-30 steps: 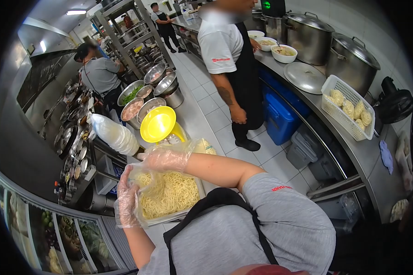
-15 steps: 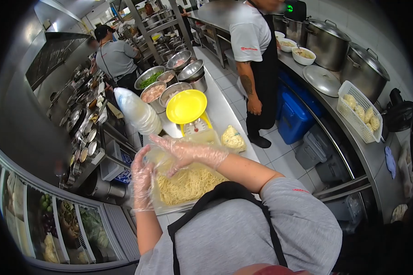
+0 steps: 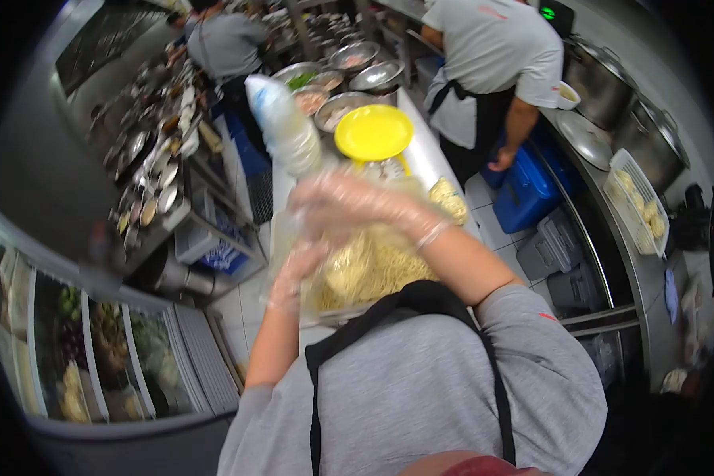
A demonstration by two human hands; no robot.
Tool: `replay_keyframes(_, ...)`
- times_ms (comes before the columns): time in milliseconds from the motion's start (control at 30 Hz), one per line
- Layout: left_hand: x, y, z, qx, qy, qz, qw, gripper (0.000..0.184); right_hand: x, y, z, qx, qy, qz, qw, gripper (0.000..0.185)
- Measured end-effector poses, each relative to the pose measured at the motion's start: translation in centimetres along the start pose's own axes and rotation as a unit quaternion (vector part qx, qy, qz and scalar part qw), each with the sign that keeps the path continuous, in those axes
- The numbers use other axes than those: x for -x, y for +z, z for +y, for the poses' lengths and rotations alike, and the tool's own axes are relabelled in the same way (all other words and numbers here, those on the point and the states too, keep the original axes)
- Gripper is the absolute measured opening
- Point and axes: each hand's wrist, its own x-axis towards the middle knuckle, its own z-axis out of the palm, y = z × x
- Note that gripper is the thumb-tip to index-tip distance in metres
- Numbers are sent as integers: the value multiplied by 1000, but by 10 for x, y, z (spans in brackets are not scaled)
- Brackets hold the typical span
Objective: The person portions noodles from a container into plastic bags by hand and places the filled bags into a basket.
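Clear bag [image 3: 343, 255] is now bulging with noodles [image 3: 352, 278] over tray [image 3: 333, 316], 12 o'clock. Left hand [image 3: 300, 266] is flanking bag; right hand [image 3: 361, 198] is blurring above. Cannot tell either finger grip.

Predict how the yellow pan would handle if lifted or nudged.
The yellow pan is probably stiff and fairly light for its size, since it looks like smooth, shallow plastic. Perched on the scale with its wide rim overhanging, it might tip or slide if pushed at the edge.
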Motion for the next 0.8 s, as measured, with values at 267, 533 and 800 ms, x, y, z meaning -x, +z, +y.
replay_keyframes(267, -40, -35, -8, -106, -11, -15, 994, 41, 20, -9, 84, -200, 52, 41, 978, 49)
replay_keyframes(533, -52, -18, -7, -266, -128, -128, 947, 49, 11, 47, 57, -216, 142, 9, 966, 36)
replay_keyframes(800, -47, -11, 4, -128, -119, -141, 974, 48, 47, 19, 72, -446, 109, 252, 852, 34)
